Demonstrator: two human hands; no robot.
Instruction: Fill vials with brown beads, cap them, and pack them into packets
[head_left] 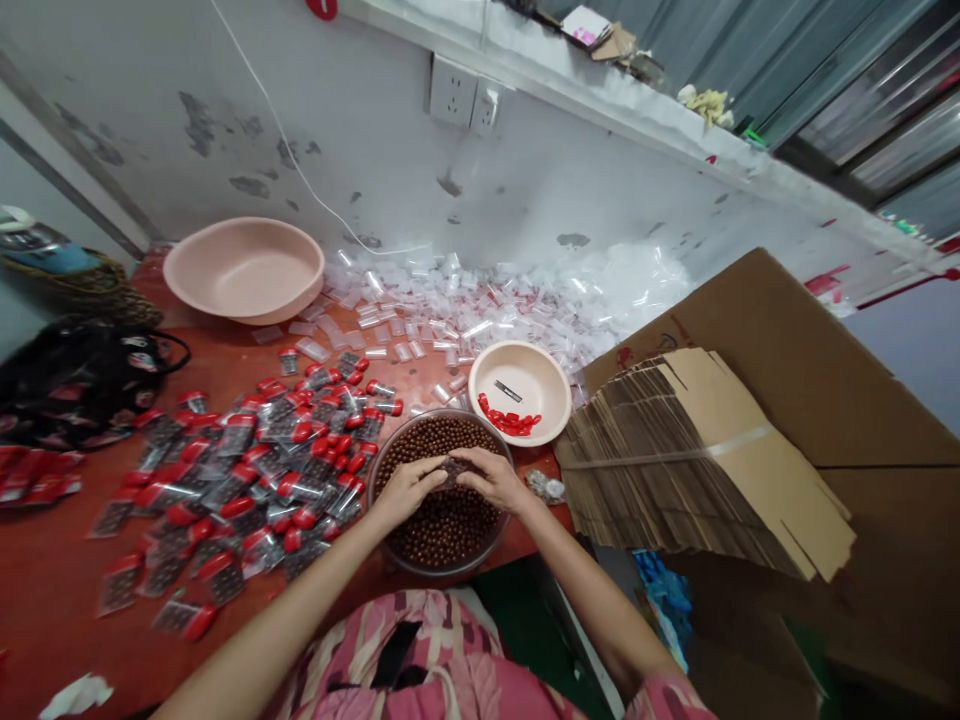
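From where I stand, the deep bowl [442,572] of brown balls [444,538] sits right up against the person's side of the red table [45,590], and everything else lies around it. Over the middle of that bowl, low above the balls, is a small clear container [452,473] that looks dark with brown balls inside; how full it is, I cannot tell. The left hand [409,490] pinches it from one side and the right hand [493,478] from the other, fingertips curled in close to each other.

It seems a good place to work: anything that slips should drop back into the bowl and not roll off. I would grip lightly, since the thin plastic would probably flex under a hard squeeze, and hold its mouth tipped up so the balls settle inside.

Just beyond the bowl, to its right, a small cream bowl [559,385] holds red caps [512,420], within easy reach of the right hand. Farther beyond the deep bowl lies a heap of clear empty cases [480,318]. Left of it spreads a pile of filled, red-capped packs [238,508], near enough that a careless left elbow might scatter some. Right of it leans a strapped stack of cardboard [637,475].
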